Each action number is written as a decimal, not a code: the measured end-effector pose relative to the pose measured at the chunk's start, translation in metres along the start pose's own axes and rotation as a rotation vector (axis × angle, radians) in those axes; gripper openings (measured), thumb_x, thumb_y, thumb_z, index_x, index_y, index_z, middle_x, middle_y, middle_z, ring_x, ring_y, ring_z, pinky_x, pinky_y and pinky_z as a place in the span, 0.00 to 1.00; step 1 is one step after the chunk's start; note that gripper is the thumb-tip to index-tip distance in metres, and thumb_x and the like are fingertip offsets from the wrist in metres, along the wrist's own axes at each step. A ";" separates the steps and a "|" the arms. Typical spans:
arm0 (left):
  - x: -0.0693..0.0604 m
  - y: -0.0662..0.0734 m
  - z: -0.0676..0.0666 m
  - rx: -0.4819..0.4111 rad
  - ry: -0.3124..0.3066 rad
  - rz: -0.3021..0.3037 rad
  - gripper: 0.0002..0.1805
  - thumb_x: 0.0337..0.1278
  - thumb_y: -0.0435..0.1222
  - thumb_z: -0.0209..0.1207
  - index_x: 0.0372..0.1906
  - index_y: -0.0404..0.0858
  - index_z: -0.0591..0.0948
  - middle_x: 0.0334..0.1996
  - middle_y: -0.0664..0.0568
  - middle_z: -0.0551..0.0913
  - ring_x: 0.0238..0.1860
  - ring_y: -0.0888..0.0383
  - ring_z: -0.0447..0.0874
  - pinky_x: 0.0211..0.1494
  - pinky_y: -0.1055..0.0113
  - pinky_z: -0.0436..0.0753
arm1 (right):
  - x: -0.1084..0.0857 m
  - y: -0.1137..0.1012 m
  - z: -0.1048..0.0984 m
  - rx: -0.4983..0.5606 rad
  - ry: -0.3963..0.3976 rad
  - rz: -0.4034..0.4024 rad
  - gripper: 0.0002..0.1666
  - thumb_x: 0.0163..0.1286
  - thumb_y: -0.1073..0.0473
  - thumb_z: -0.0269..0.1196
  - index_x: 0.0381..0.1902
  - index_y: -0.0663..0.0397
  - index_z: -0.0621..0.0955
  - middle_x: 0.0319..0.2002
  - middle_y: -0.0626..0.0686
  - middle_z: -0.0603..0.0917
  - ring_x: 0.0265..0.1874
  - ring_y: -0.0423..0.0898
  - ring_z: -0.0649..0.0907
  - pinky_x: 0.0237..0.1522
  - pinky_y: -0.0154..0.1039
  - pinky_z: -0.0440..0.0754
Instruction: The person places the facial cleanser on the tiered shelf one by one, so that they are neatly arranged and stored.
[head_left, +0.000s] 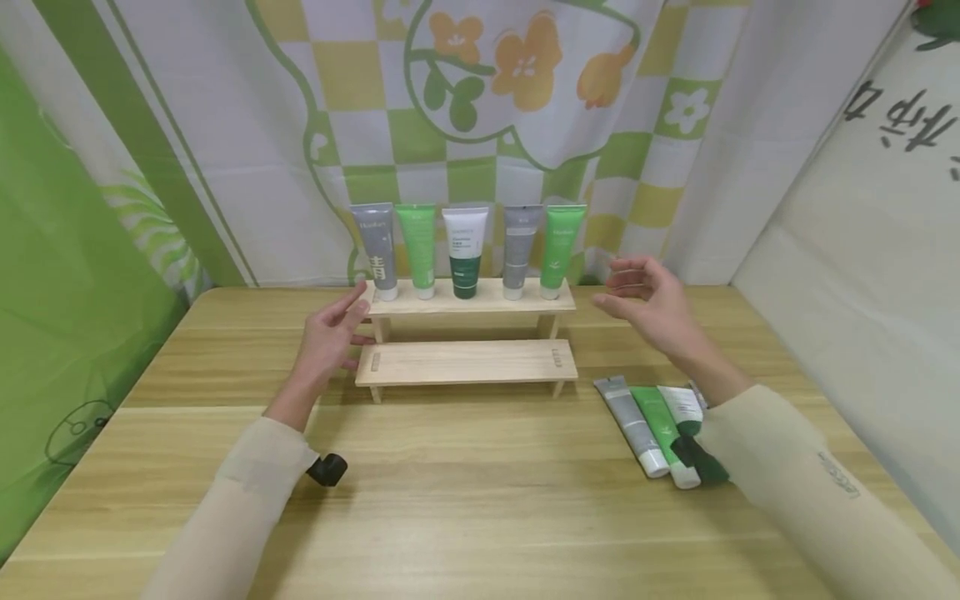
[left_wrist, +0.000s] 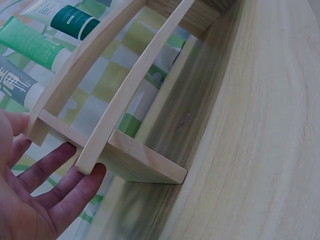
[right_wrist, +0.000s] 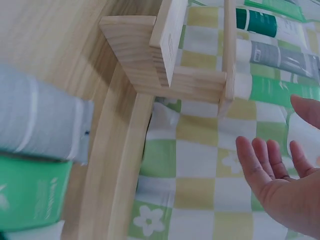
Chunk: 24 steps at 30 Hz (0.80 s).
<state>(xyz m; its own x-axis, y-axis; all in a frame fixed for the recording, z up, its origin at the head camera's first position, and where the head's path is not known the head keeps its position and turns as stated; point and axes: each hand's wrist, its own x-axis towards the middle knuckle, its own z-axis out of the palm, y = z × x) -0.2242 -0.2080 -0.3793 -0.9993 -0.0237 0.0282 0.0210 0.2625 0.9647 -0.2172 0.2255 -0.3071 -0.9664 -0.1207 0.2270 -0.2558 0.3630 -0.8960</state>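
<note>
A two-step wooden stand (head_left: 467, 363) carries several upright squeeze tubes in a row on its upper step. From the left they are a grey tube (head_left: 377, 250), a green tube (head_left: 418, 250), a white and dark-green tube (head_left: 465, 250), another grey tube (head_left: 519, 250) and another green tube (head_left: 562, 250). My left hand (head_left: 330, 333) touches the stand's left end, thumb by the upper step and fingers extended against the lower step's edge. To the right of the last green tube, my right hand (head_left: 651, 302) hovers with loosely bent fingers, holding nothing.
Right of the stand, more tubes lie on the wooden table: a grey tube (head_left: 632, 425), a green tube (head_left: 663, 433) and a white and green tube (head_left: 682, 407), partly hidden by my right forearm. A patterned curtain (head_left: 517, 108) hangs behind the table.
</note>
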 end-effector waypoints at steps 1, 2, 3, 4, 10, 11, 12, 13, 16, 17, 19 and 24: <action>0.000 0.000 0.000 0.001 0.000 0.000 0.31 0.72 0.58 0.52 0.76 0.59 0.65 0.69 0.39 0.71 0.45 0.46 0.87 0.28 0.58 0.88 | -0.003 0.001 -0.005 0.013 -0.007 0.015 0.30 0.68 0.65 0.68 0.63 0.64 0.69 0.52 0.58 0.76 0.46 0.44 0.81 0.46 0.33 0.85; 0.000 0.000 0.000 0.002 0.000 0.000 0.31 0.72 0.58 0.52 0.76 0.59 0.65 0.69 0.40 0.71 0.44 0.47 0.87 0.27 0.58 0.88 | -0.007 0.003 -0.009 0.028 -0.013 0.031 0.30 0.69 0.65 0.68 0.64 0.64 0.69 0.53 0.58 0.75 0.46 0.43 0.81 0.46 0.34 0.86; 0.000 0.000 0.000 0.004 0.001 -0.001 0.31 0.72 0.58 0.52 0.76 0.59 0.64 0.70 0.40 0.71 0.43 0.48 0.87 0.27 0.59 0.88 | -0.011 0.005 -0.014 0.041 -0.022 0.046 0.30 0.69 0.65 0.67 0.64 0.64 0.68 0.53 0.58 0.75 0.46 0.42 0.81 0.46 0.35 0.86; 0.000 0.001 0.000 0.005 0.000 -0.001 0.31 0.72 0.58 0.52 0.76 0.59 0.64 0.70 0.40 0.70 0.43 0.49 0.87 0.27 0.59 0.88 | -0.014 0.007 -0.018 0.058 -0.032 0.063 0.30 0.70 0.64 0.66 0.65 0.64 0.67 0.53 0.58 0.74 0.45 0.41 0.82 0.47 0.37 0.86; -0.001 0.003 0.000 0.004 0.001 -0.009 0.31 0.72 0.58 0.52 0.76 0.60 0.64 0.67 0.37 0.73 0.47 0.42 0.86 0.29 0.57 0.88 | -0.038 0.023 -0.046 0.076 -0.076 0.134 0.30 0.73 0.63 0.64 0.67 0.64 0.65 0.55 0.60 0.70 0.44 0.39 0.83 0.46 0.41 0.87; -0.001 0.003 0.000 0.004 0.001 -0.010 0.31 0.72 0.58 0.52 0.76 0.60 0.65 0.66 0.37 0.74 0.47 0.41 0.86 0.29 0.57 0.89 | -0.042 0.025 -0.051 0.073 -0.080 0.139 0.30 0.73 0.64 0.64 0.66 0.64 0.65 0.54 0.60 0.70 0.43 0.39 0.84 0.46 0.42 0.87; -0.001 0.004 0.000 0.005 0.001 -0.012 0.31 0.71 0.58 0.52 0.75 0.61 0.65 0.66 0.37 0.74 0.47 0.41 0.86 0.29 0.57 0.89 | -0.046 0.028 -0.055 0.067 -0.082 0.142 0.29 0.73 0.64 0.63 0.66 0.65 0.65 0.54 0.60 0.71 0.43 0.39 0.84 0.45 0.42 0.88; -0.001 0.004 0.000 0.005 0.001 -0.012 0.31 0.71 0.58 0.52 0.75 0.61 0.65 0.66 0.37 0.74 0.47 0.41 0.86 0.29 0.57 0.89 | -0.050 0.031 -0.059 0.062 -0.082 0.147 0.29 0.73 0.64 0.63 0.66 0.65 0.65 0.54 0.60 0.71 0.42 0.39 0.84 0.44 0.42 0.88; 0.000 0.005 0.000 0.007 0.003 -0.012 0.31 0.72 0.58 0.52 0.76 0.61 0.64 0.67 0.37 0.74 0.46 0.45 0.87 0.29 0.57 0.89 | -0.062 0.039 -0.070 0.036 -0.087 0.170 0.31 0.74 0.65 0.62 0.68 0.71 0.63 0.55 0.64 0.71 0.42 0.38 0.84 0.44 0.44 0.88; 0.000 0.004 0.000 0.011 0.004 -0.013 0.31 0.72 0.58 0.52 0.76 0.60 0.64 0.67 0.38 0.73 0.45 0.46 0.87 0.30 0.57 0.89 | -0.066 0.042 -0.074 0.026 -0.090 0.177 0.33 0.74 0.65 0.62 0.69 0.73 0.62 0.55 0.66 0.71 0.41 0.38 0.84 0.43 0.45 0.88; 0.000 0.004 0.000 0.018 0.006 -0.019 0.31 0.72 0.58 0.52 0.76 0.60 0.64 0.68 0.38 0.72 0.44 0.48 0.87 0.31 0.57 0.89 | -0.073 0.048 -0.081 -0.001 -0.101 0.205 0.36 0.75 0.64 0.61 0.70 0.76 0.59 0.58 0.71 0.70 0.41 0.37 0.84 0.44 0.46 0.88; 0.002 0.002 0.000 0.034 0.002 -0.031 0.31 0.72 0.58 0.51 0.76 0.60 0.63 0.71 0.40 0.68 0.44 0.50 0.87 0.33 0.55 0.89 | -0.090 0.063 -0.099 -0.049 -0.139 0.281 0.39 0.76 0.60 0.60 0.73 0.76 0.55 0.63 0.77 0.67 0.43 0.37 0.84 0.43 0.48 0.88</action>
<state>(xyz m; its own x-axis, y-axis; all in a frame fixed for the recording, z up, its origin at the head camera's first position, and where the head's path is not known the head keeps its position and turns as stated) -0.2258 -0.2076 -0.3771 -0.9994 -0.0338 -0.0009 -0.0108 0.2945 0.9556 -0.1485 0.3504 -0.3459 -0.9875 -0.1336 -0.0840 0.0162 0.4437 -0.8960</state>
